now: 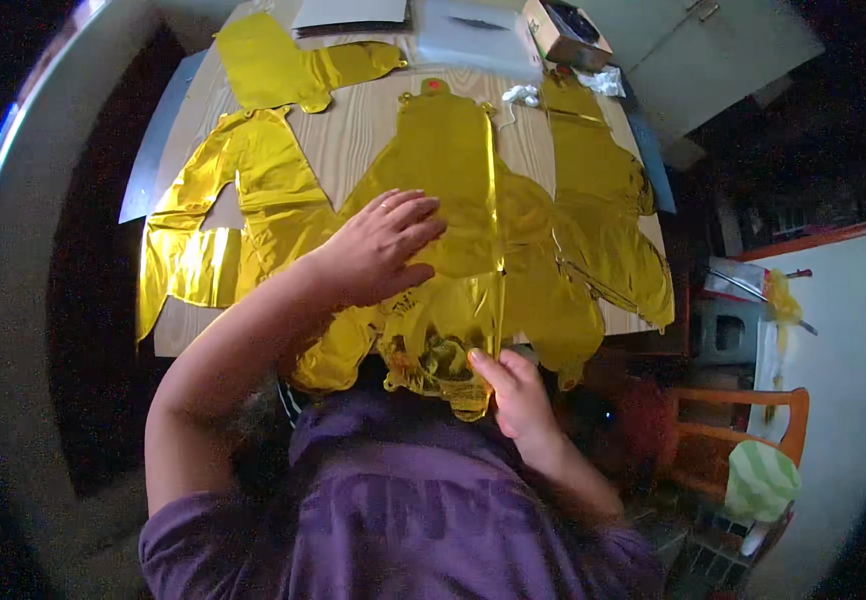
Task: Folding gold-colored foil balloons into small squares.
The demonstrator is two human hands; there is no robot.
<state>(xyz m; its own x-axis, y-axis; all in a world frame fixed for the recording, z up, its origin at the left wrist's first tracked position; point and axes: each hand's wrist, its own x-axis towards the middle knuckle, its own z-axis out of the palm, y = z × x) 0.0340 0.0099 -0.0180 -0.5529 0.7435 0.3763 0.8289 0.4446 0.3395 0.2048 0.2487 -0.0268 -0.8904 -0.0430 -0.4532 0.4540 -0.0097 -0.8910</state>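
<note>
Pinching the lower edge of a gold foil balloon [453,180], the right hand [518,395] closes thumb and fingers on the crumpled foil where it hangs over the near edge of the table [353,125]. The left hand [383,245] grips nothing: it lies open and flat, palm down, fingers spread, pressing on the middle of the same balloon. That pairing looks like a way to hold the sheet still and squeeze it flat while the other hand keeps the end taut, though this is a judgement from the pose alone.

The balloon lies deflated along the wooden table, its far end with a small red spot pointing away from the person, its near end bunched at the person's chest. A raised crease runs down its length just right of the flat hand.

More gold foil shapes are spread about it, all limp and flat on the wood: one at the left [223,230], overlapping the held one under the left forearm, one at the far left corner [283,65], and one on the right [603,200], reaching the table's right edge. They lie side by side rather than stacked, so each shape stays visible.

At the far end sit a cardboard box [563,30], a pale flat sheet [463,30] and some crumpled white scraps [523,95]. An orange wooden chair [743,420] stands to the right, off the table.
</note>
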